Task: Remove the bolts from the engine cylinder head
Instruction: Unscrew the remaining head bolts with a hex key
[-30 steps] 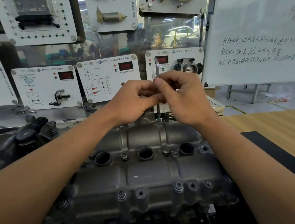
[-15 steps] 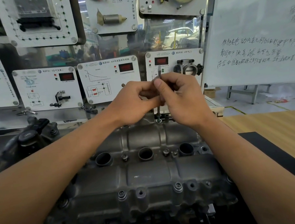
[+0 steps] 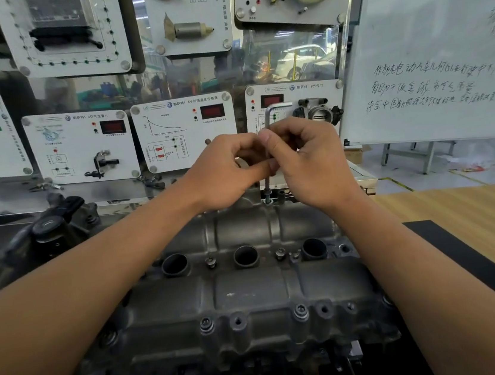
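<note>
Grey, grimy cylinder head (image 3: 253, 292) with near-edge bolts (image 3: 301, 311) seated, left hand (image 3: 225, 171) and right hand (image 3: 308, 161) fingers (image 3: 265, 137) pinching an upright hex key (image 3: 267, 119)

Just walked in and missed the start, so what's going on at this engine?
A person is working on the engine cylinder head with an L-shaped hex key. The left hand and the right hand both pinch its upright shaft, whose tip sits in a bolt at the head's far edge. The near-row bolts are not yet out.
</note>
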Demonstrator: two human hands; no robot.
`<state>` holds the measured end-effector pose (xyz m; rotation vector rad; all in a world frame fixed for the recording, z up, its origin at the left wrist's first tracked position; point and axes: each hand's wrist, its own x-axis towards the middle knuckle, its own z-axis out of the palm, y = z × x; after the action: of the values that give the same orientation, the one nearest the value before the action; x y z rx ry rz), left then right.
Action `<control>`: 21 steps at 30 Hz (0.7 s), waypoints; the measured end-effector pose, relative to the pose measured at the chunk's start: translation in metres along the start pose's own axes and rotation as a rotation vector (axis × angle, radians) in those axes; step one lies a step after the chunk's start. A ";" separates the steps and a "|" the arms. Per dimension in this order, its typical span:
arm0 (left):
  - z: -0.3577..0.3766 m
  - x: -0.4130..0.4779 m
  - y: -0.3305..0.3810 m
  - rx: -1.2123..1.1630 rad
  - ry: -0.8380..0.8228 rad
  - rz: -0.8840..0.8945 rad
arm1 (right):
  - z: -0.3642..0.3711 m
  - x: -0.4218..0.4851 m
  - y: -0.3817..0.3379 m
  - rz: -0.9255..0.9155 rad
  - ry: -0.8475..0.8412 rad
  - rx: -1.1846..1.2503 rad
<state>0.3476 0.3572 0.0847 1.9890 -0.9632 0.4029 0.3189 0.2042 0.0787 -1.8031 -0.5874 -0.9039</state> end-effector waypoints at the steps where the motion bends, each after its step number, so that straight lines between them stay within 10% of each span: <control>1: -0.001 0.000 -0.001 -0.021 -0.011 -0.006 | 0.000 0.001 0.000 0.002 -0.012 -0.012; 21: -0.004 0.001 -0.003 0.016 -0.027 0.000 | 0.001 -0.001 0.001 0.026 -0.051 0.008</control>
<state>0.3507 0.3607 0.0860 2.0135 -0.9791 0.3861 0.3191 0.2051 0.0775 -1.8268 -0.5974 -0.8387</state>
